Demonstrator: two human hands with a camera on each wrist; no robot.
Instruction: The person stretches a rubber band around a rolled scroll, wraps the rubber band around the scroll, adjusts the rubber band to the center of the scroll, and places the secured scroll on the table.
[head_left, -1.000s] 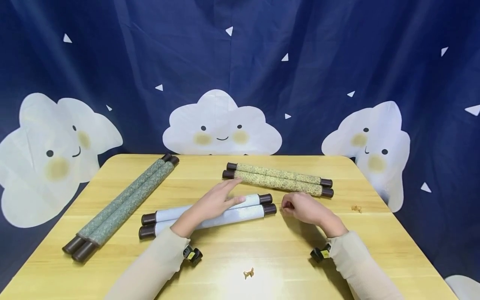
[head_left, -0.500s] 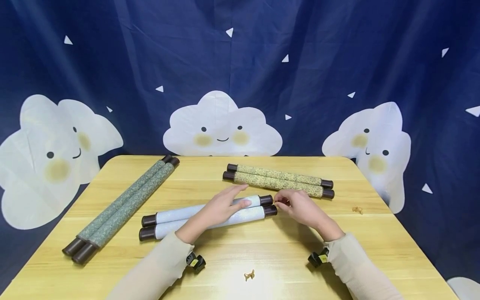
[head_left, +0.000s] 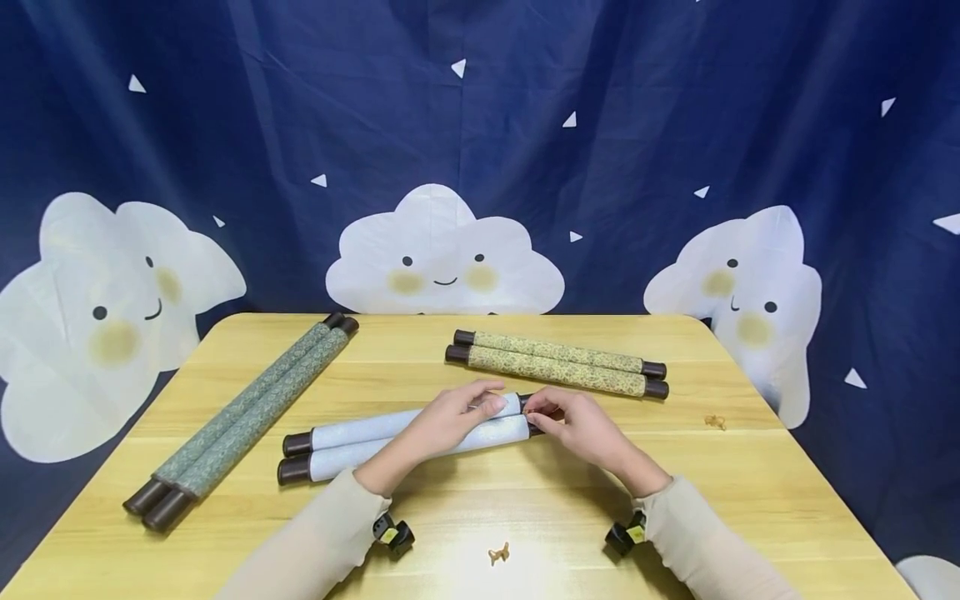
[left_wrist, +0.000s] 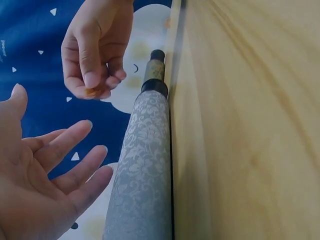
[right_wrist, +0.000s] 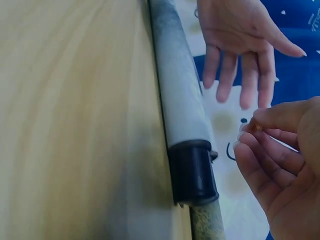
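A light blue patterned scroll, rolled from both ends with dark brown knobs, lies across the middle of the table. Over its right half hovers my left hand; the left wrist view shows that hand with its fingers spread and nothing in them. My right hand is above the scroll's right end and partly hides the knobs there. Between its thumb and fingertips it pinches a small orange-brown piece, mostly covered by the fingers, its shape unclear. In the right wrist view a dark knob is below the fingers.
A long green scroll lies slanted at the left. Behind the blue one is a yellow patterned scroll. Small brown pieces lie on the wooden table: one at the front, another at the right.
My right hand has moved left, from beside the blue scroll to over its right end. My left hand has shifted slightly right and nearer. The scrolls stay in place.
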